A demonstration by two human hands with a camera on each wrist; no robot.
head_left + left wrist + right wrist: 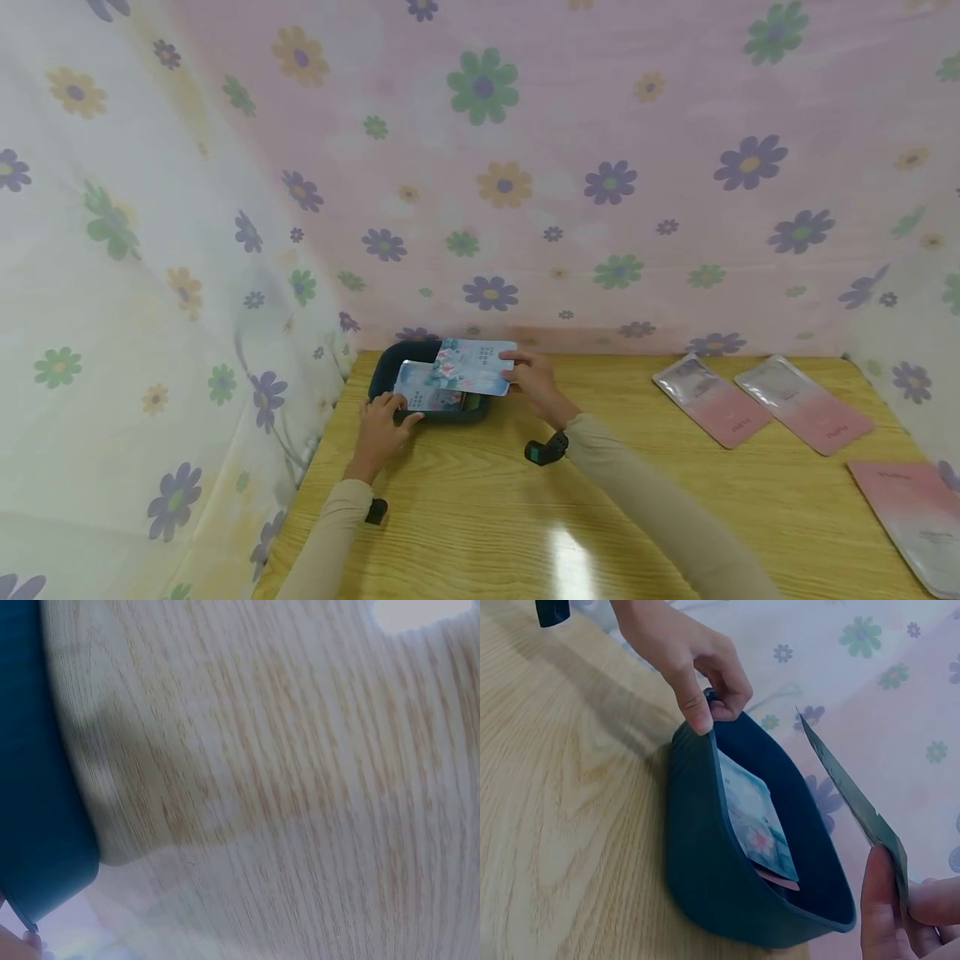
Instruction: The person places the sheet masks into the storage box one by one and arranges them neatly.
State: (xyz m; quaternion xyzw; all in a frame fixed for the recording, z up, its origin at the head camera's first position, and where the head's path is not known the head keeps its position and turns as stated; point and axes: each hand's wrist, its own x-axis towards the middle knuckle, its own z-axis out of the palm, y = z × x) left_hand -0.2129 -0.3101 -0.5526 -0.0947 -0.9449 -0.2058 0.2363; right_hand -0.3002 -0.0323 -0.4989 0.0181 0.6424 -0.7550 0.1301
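Observation:
My right hand (536,382) pinches the right edge of a blue-white sheet mask packet (474,367) with a floral print, held above a dark teal plastic bin (384,373). In the right wrist view this packet (847,791) appears nearly edge-on between thumb and fingers. My left hand (378,435) grips the bin's near left rim, thumb outside in the right wrist view. Inside the bin lies a similar blue packet (754,817), with a pinkish edge showing under it. The left wrist view shows mostly the bin's outer wall (37,780) and a sliver of fingertips.
Two pink-and-silver packets (712,402) lie side by side at the table's back right. Another pink packet (907,517) is at the right edge. Flower-printed curtains (480,208) stand behind and beside the wooden table (465,517).

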